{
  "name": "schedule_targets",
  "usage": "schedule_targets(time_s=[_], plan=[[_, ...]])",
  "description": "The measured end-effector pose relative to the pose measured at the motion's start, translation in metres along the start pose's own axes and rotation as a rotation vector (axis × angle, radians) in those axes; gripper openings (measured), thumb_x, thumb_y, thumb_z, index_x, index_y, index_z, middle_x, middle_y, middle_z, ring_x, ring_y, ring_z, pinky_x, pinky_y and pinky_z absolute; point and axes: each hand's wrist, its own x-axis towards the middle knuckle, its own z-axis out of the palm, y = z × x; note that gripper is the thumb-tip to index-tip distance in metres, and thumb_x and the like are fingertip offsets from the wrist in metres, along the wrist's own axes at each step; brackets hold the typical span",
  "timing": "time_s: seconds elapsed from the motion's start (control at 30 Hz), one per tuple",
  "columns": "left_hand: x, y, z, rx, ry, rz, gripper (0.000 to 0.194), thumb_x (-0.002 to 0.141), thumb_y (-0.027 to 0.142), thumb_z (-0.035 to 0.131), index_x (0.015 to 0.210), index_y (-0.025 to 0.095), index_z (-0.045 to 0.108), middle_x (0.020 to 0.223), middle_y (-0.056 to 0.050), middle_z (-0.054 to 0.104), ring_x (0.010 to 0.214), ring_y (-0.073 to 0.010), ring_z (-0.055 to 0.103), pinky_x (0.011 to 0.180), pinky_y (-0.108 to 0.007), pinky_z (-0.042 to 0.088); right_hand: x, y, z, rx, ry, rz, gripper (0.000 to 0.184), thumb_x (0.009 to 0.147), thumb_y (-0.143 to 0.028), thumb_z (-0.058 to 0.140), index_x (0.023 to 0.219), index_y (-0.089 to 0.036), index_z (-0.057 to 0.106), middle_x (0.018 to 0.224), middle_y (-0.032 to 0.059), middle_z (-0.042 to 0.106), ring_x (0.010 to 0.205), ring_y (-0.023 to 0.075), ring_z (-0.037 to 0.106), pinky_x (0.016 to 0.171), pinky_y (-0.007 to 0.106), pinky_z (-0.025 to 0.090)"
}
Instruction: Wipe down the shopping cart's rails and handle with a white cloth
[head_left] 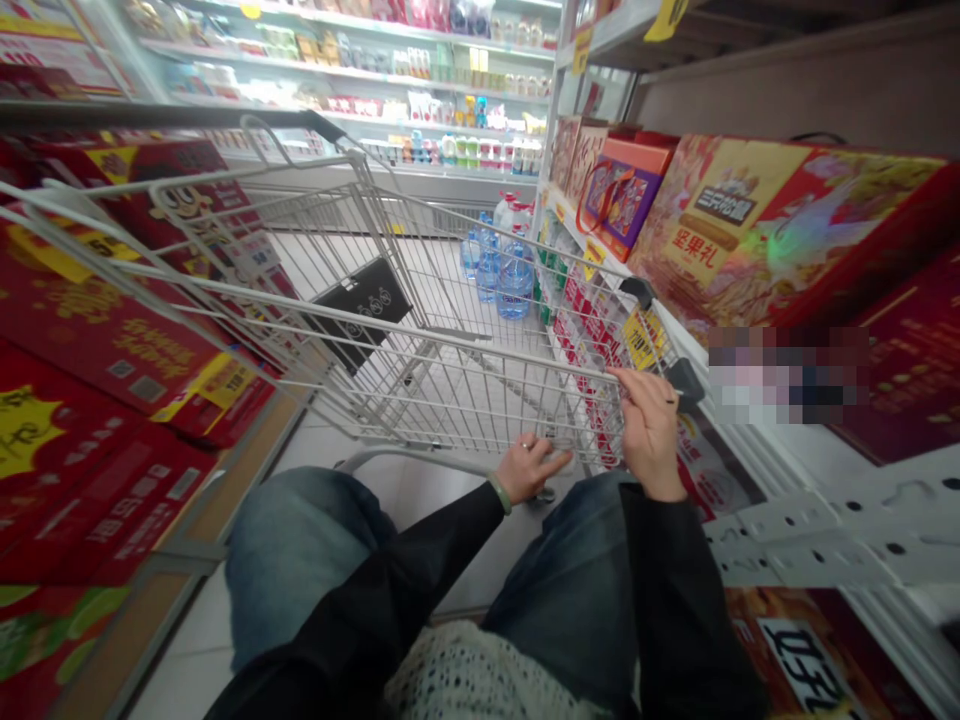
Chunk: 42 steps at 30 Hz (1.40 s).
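Observation:
A wire shopping cart (420, 330) stands tilted in front of me in a shop aisle, its basket holding nothing I can see. My right hand (649, 428) is wrapped over the cart's handle bar near its black right end cap (686, 380). My left hand (531, 468) reaches low to the cart's lower rear edge, fingers stretched toward the wire; it wears a ring and a green bangle. Both arms are in black sleeves, above my knees in blue jeans (300, 540).
Red gift boxes (112, 340) fill the shelves on the left; more red and orange boxes (750, 220) sit on the white shelf at right. Large water bottles (510, 265) stand on the floor ahead. A lit chiller (390, 70) lines the far wall.

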Motion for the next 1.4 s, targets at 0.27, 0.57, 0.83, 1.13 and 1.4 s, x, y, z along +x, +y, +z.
schedule_targets(time_s=[0.27, 0.57, 0.83, 1.13, 1.4], plan=[[0.091, 0.014, -0.057, 0.030, 0.407, 0.028, 0.053, 0.099, 0.022, 0.063, 0.149, 0.038, 0.060, 0.116, -0.006, 0.064, 0.105, -0.0216, 0.052, 0.101, -0.041, 0.048, 0.001, -0.001, -0.018, 0.123, -0.049, 0.045, 0.046, 0.101, -0.026, 0.041, 0.132, -0.026, 0.075, 0.133, 0.0074, 0.076, 0.126, 0.0288, 0.067, 0.112, 0.051, 0.045], [0.073, 0.040, 0.007, -0.016, 0.126, -0.032, 0.046, 0.097, 0.020, 0.063, 0.140, 0.033, 0.067, 0.111, -0.008, 0.065, 0.095, -0.0224, 0.050, 0.087, -0.040, 0.045, -0.013, 0.046, -0.055, 0.220, 0.131, 0.072, 0.041, 0.101, -0.030, 0.042, 0.112, -0.023, 0.082, 0.118, 0.0075, 0.081, 0.119, 0.0302, 0.070, 0.108, 0.052, 0.050], [0.065, 0.062, 0.010, -0.081, 0.157, -0.059, 0.050, 0.094, 0.014, 0.059, 0.142, 0.030, 0.067, 0.109, -0.010, 0.062, 0.095, -0.0237, 0.050, 0.087, -0.040, 0.044, -0.018, 0.043, -0.053, 0.265, 0.095, 0.077, 0.044, 0.100, -0.028, 0.041, 0.118, -0.024, 0.081, 0.125, 0.0069, 0.080, 0.123, 0.0294, 0.069, 0.111, 0.053, 0.049], [0.103, 0.076, 0.024, 0.013, 0.118, 0.042, 0.040, 0.104, 0.029, 0.060, 0.143, 0.036, 0.065, 0.109, -0.008, 0.064, 0.092, -0.0228, 0.049, 0.082, -0.040, 0.038, -0.020, 0.038, -0.061, 0.307, 0.054, 0.081, 0.042, 0.101, -0.027, 0.042, 0.118, -0.025, 0.081, 0.127, 0.0067, 0.079, 0.125, 0.0291, 0.068, 0.114, 0.054, 0.048], [0.088, 0.101, 0.023, -0.006, -0.097, -0.023, 0.043, 0.103, 0.027, 0.060, 0.145, 0.032, 0.060, 0.114, -0.010, 0.062, 0.098, -0.0243, 0.052, 0.084, -0.041, 0.040, -0.021, 0.036, -0.060, 0.299, 0.048, 0.102, 0.042, 0.102, -0.029, 0.042, 0.118, -0.027, 0.080, 0.128, 0.0059, 0.079, 0.127, 0.0288, 0.068, 0.116, 0.055, 0.048]])
